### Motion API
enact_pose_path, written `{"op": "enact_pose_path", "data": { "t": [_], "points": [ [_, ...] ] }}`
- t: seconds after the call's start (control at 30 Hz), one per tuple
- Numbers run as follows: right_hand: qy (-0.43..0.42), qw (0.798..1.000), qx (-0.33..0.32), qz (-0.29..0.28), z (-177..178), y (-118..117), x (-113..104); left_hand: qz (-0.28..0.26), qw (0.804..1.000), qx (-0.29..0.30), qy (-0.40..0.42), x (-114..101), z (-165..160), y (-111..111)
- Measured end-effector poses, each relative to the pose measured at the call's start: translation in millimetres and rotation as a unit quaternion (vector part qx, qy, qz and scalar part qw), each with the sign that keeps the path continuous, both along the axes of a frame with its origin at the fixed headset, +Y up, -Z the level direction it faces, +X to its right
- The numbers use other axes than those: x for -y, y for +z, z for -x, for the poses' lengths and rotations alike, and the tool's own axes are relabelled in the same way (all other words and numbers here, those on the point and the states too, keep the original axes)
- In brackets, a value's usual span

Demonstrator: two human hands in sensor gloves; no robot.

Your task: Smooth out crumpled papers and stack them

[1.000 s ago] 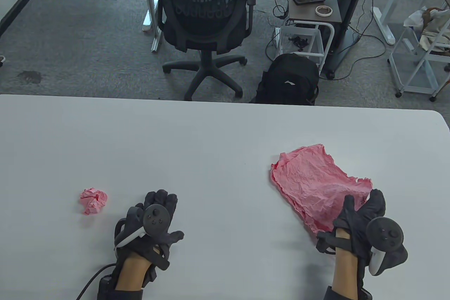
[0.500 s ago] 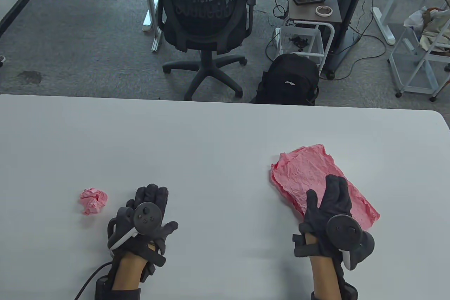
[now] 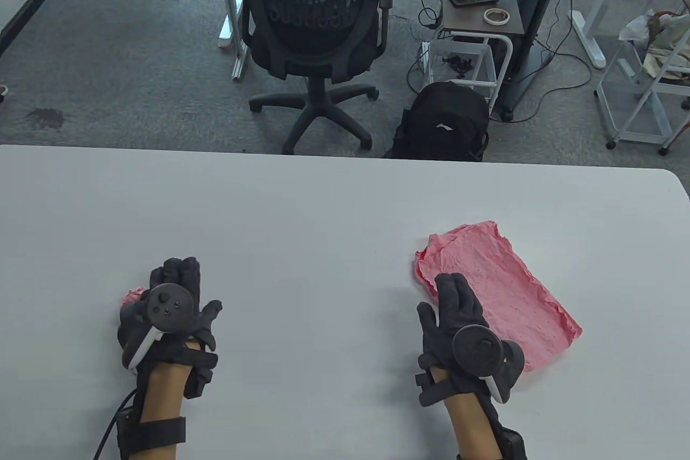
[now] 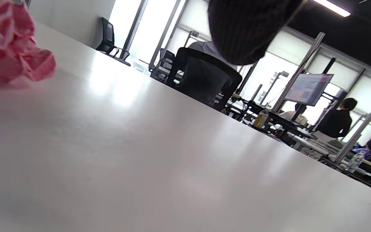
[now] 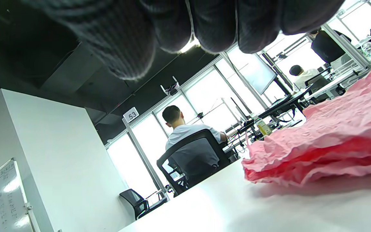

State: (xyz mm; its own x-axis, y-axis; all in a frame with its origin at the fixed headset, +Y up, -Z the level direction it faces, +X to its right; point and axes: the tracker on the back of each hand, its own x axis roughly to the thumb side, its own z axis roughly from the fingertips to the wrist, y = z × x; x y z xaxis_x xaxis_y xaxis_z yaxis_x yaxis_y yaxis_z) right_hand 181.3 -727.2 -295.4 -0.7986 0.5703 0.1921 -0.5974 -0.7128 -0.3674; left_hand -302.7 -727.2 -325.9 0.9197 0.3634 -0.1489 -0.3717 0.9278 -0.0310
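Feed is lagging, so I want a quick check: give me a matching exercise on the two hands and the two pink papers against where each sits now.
Things:
1. left hand
2. right hand
3. crumpled ball
4. flattened sheets

Places or states:
A. spread out, right side of the table
B. over the sheets' near-left edge
C. mostly hidden under a hand
D. over the pink ball, left side

Pairs: 1-D, 2-B, 3-C, 4-A

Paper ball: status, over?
Left hand over the paper ball, grip unclear. Right hand open beside the flattened sheets. Nothing in the way.
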Motion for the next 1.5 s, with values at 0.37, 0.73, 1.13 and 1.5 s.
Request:
{"op": "enact_pose_path", "data": {
  "t": [0.37, 0.73, 1.13, 1.5],
  "points": [
    [-0.012, 1.000, -0.009, 0.003, -1, 0, 0, 0.002, 0.996, -0.074, -0.056, 27, 36, -25],
    [-0.008, 1.000, -0.025, 0.016, 5, 0, 3, 0.028, 0.991, -0.101, -0.087, 33, 48, -24],
    [-0.021, 0.999, -0.034, 0.023, 7, 1, 3, 0.037, 0.987, -0.098, -0.125, 35, 47, -18],
    [-0.030, 0.998, -0.041, 0.031, 8, 0, 4, 0.034, 0.987, -0.080, -0.133, 33, 42, -18]
  ]
}}
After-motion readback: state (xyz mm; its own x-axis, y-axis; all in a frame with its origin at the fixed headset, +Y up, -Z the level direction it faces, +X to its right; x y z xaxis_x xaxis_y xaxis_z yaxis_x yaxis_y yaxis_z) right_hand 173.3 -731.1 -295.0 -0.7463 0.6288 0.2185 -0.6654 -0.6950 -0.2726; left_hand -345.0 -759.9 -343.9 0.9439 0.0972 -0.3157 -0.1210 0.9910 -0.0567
